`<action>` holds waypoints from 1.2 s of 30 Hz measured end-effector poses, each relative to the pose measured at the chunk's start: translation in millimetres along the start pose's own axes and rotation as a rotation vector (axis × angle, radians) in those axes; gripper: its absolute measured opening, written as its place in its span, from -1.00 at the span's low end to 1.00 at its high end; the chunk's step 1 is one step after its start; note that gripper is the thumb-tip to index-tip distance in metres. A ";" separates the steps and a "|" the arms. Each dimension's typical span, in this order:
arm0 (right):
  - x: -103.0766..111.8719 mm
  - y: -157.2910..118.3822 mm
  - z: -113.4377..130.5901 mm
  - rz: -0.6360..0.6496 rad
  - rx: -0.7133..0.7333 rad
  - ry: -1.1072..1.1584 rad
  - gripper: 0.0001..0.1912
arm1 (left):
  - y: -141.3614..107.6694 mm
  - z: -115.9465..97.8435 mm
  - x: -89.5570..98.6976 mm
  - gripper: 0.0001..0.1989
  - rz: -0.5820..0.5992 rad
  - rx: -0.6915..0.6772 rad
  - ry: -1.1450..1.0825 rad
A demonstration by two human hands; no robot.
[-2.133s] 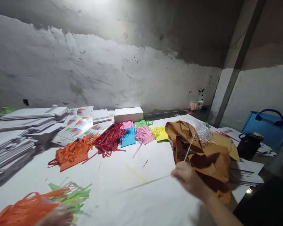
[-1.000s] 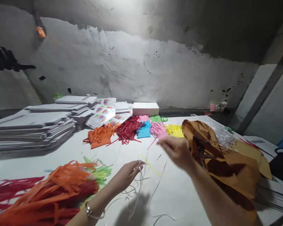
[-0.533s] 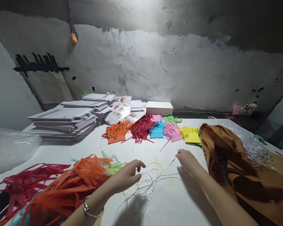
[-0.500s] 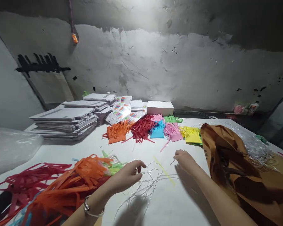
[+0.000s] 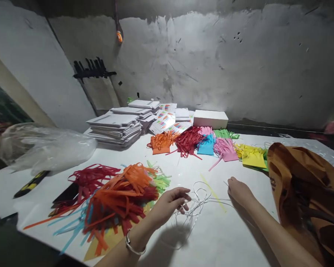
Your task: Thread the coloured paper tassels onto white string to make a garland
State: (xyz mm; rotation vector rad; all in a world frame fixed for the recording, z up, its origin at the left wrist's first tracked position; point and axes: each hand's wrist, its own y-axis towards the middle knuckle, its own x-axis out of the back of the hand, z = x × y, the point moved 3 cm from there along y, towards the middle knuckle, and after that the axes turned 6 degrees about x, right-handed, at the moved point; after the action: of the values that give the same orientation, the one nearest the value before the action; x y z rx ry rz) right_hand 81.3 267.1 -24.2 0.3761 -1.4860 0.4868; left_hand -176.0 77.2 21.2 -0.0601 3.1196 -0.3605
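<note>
A loose tangle of thin white cord [image 5: 198,202] lies on the white table in front of me. My left hand [image 5: 171,204], with a silver bangle on its wrist, hovers at the tangle's left side. Its fingers are curved and apart, holding nothing that I can see. To the right of the tangle, my right hand [image 5: 239,191] is closed in a pinch, and a thin pale end of cord pokes out at its fingertips. Cord strands run from the tangle towards this hand. Between the hands lies a narrow yellow strip [image 5: 215,196], partly beside the cord.
Orange, red and blue paper tassels [image 5: 114,196] are heaped at left, near a yellow-black cutter [image 5: 32,183]. Several coloured fringe bundles [image 5: 189,141] form a row behind. Stacked white cards [image 5: 114,129], a white box [image 5: 210,118], plastic wrap [image 5: 50,144] and a brown bag [image 5: 295,185] surround the area.
The view has swung left, showing more of the left table side. My left hand has come closer to the cord tangle. A dark red bit at my right fingertips no longer shows; a pale end does.
</note>
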 end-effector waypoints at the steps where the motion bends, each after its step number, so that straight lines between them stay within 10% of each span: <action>1: 2.2 -3.4 -0.6 -0.022 -0.021 0.044 -0.77 | -2.2 4.3 -0.1 -0.61 -0.006 -0.014 0.020; 7: 23.5 -49.0 23.8 -0.160 -0.017 0.508 -0.84 | -24.5 23.4 3.5 -0.62 -0.107 -0.174 0.200; 17: 15.1 -156.8 161.6 -0.081 0.174 1.455 -0.58 | -73.3 16.4 -26.8 -0.80 -0.218 -0.386 -0.110; 27: 10.6 -168.8 169.5 -0.024 -0.018 1.755 -0.53 | -79.6 19.9 -47.5 -0.77 -0.106 -0.278 -0.355; 36: 13.8 -174.9 170.5 -0.135 0.097 1.627 -0.62 | -79.8 21.5 -55.7 -0.67 -0.004 -0.227 -0.462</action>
State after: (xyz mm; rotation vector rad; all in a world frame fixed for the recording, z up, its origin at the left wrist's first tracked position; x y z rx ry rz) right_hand 28.7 30.5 9.2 0.0545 0.1380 0.5231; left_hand -117.2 -3.2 18.3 -0.1295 2.6849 0.0133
